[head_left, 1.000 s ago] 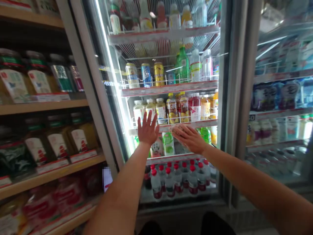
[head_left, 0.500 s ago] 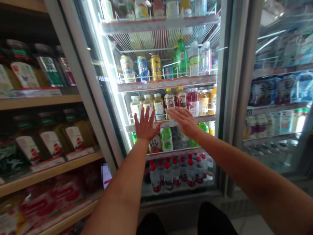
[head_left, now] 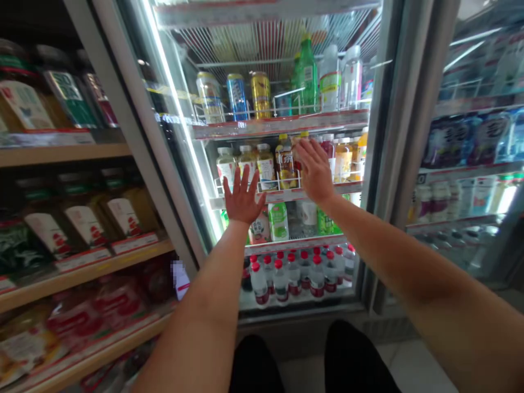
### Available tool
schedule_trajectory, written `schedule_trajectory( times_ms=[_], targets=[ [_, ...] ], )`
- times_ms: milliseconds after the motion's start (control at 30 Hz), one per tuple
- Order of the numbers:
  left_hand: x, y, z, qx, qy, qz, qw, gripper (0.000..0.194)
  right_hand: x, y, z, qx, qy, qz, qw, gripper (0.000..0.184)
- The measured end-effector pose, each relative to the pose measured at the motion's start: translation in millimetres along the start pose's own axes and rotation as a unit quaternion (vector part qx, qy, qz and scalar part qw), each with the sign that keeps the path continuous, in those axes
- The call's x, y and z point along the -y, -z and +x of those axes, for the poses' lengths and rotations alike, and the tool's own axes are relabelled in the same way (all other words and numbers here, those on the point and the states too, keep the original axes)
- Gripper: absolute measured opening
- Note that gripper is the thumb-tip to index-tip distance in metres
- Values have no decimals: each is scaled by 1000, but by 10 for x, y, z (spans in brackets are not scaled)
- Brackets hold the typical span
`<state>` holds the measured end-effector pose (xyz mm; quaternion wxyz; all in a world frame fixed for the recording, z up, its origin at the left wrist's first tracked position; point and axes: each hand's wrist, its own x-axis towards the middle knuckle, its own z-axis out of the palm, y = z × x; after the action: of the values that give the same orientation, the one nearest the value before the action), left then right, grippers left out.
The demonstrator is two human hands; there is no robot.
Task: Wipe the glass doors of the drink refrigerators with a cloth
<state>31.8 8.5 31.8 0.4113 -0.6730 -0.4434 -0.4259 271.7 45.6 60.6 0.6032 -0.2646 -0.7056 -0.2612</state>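
Observation:
My left hand [head_left: 244, 201] is spread wide with its palm toward the lit drinks fridge, in front of the lower middle shelf [head_left: 292, 194]. Behind its fingers stand white-capped bottles [head_left: 265, 168] with pale labels. My right hand [head_left: 315, 170] is raised a little higher, fingers stretched out and close together, holding nothing that I can see. It covers part of a dark bottle with a yellow cap [head_left: 304, 134]; a similar yellow-capped bottle [head_left: 284, 161] shows to its left. A pale pinkish patch by the right fingertips may be a reflection in glass. Whether either palm touches glass, I cannot tell.
Cans [head_left: 261, 97] and a green bottle [head_left: 308, 76] stand on the shelf above. Red-capped water bottles [head_left: 281, 281] fill the bottom. Wooden shelving [head_left: 69, 155] with large bottles is at left, another glass-fronted fridge [head_left: 470, 180] at right. My dark-clothed knees [head_left: 354, 355] show below.
My right hand has moved up from the shelf's front edge to the bottles, its fingers now pointing more upward. The left hand stays spread in nearly the same place. The view has tilted slightly down.

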Motion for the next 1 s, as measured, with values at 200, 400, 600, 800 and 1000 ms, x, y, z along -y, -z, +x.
schedule_trajectory(
  times_ms=[200, 400, 600, 800, 1000],
  targets=[
    [-10, 3, -4, -6, 0, 8, 1000, 65, 164, 58, -265, 170, 179, 13, 969, 65],
    [-10, 7, -2, 4, 3, 2, 1000, 65, 59, 72, -38, 60, 29, -16, 998, 66],
    [-16, 11, 3, 10, 12, -4, 1000, 65, 206, 112, -198, 201, 179, 0, 963, 66],
    [-14, 11, -1, 5, 6, 0, 1000, 64, 130, 93, 30, 68, 36, -33, 996, 68],
    [8, -11, -8, -13, -6, 17, 1000, 64, 249, 134, -170, 232, 203, 3, 951, 66]
  ],
)
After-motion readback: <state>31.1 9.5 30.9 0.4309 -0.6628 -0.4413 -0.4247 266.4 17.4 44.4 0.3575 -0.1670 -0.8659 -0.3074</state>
